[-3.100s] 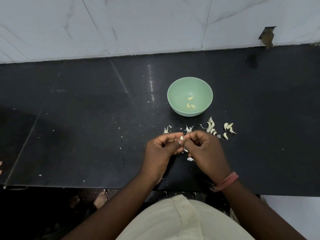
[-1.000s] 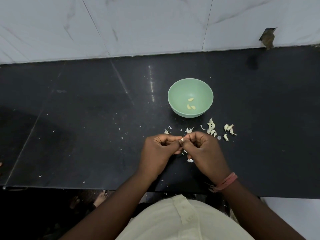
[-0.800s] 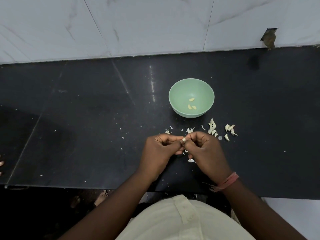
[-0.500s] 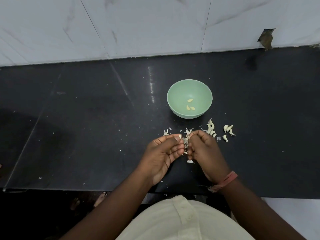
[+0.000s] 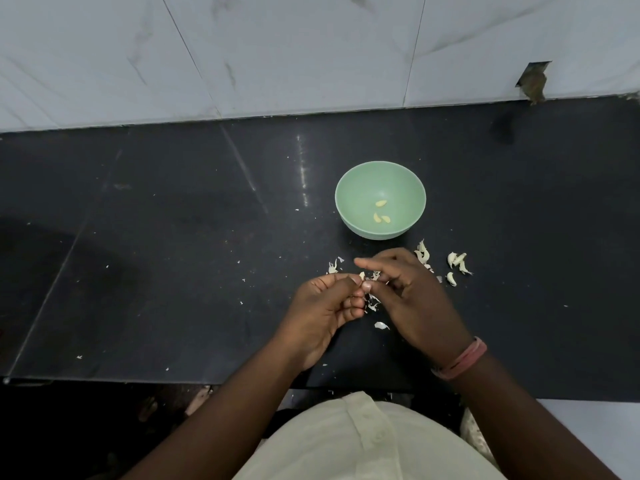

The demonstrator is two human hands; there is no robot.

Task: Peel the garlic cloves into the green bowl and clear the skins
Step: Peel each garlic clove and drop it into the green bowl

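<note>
The green bowl point(image 5: 349, 188) stands on the black counter point(image 5: 173, 244) and holds three peeled cloves point(image 5: 381, 212). Just in front of it, my left hand point(image 5: 322, 310) pinches a small garlic clove point(image 5: 362, 275) between thumb and fingertips. My right hand point(image 5: 415, 303) is beside it with fingers spread and the index finger stretched out to the left; its thumb tip meets the clove. Loose skins point(image 5: 373, 303) lie under the hands, with another skin scrap point(image 5: 381, 326) nearer to me. Unpeeled cloves point(image 5: 458, 260) lie to the right of the hands.
More garlic pieces point(image 5: 422, 253) sit behind my right hand, and a skin scrap point(image 5: 333, 268) lies left of the hands. A white tiled wall point(image 5: 311, 53) backs the counter. The counter's front edge point(image 5: 138, 378) runs just before my body.
My right hand has loosened from its pinch; its fingers now spread and the index finger points left. My left hand keeps the clove. More skin bits lie under the hands.
</note>
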